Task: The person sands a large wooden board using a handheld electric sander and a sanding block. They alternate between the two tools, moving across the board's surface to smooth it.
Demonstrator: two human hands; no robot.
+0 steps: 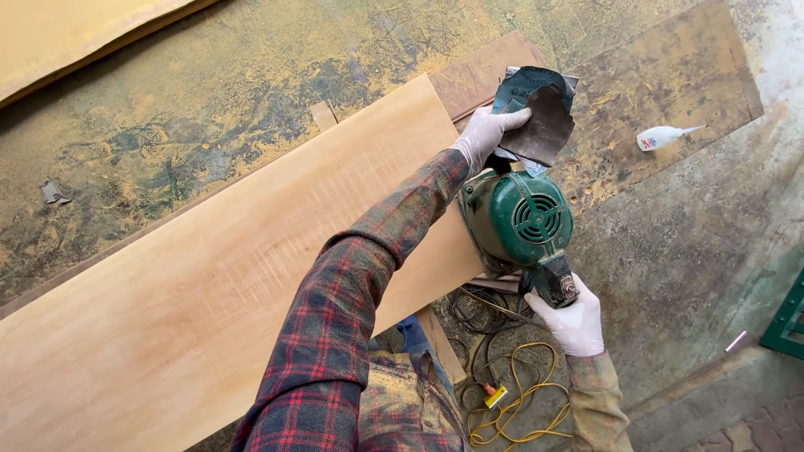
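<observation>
Head view, one item in hand: green electric sander (517, 219), rounded metal motor housing with a circular slotted vent on its upper face, paint dulled and dusted. It sits at the right-hand edge of a long pale plywood board (209, 293), between the two hands.

Right hand (573, 318), white glove: fingers clenched round the dark rear handle of the sander, below the housing.

Left hand (488, 134), white glove: fingers grasping a worn sheet of sandpaper (540, 117), dark teal on its backing and grey-brown on its abrasive face, curled and creased, held at the front end of the sander. Sleeve in red-and-green plaid flannel crosses the board diagonally and hides part of it.

Plywood board: smooth, light tan, fine straight grain, faint scuffed streaks near its middle; it lies slanting across the frame.

Underlying surface: darker brown panel (662, 92), stained and coated with yellow sawdust, projecting past the board's far end.

Adjacent items: small white squeeze bottle (662, 136) with pointed nozzle, lying on its side on the dark panel, well apart from the hands. Tangle of yellow and black cable (511, 393) on the concrete floor under the sander. Green metal frame (787, 322), partly cut off at the right edge. Small grey scrap (54, 192) on the dusty floor at far left.
</observation>
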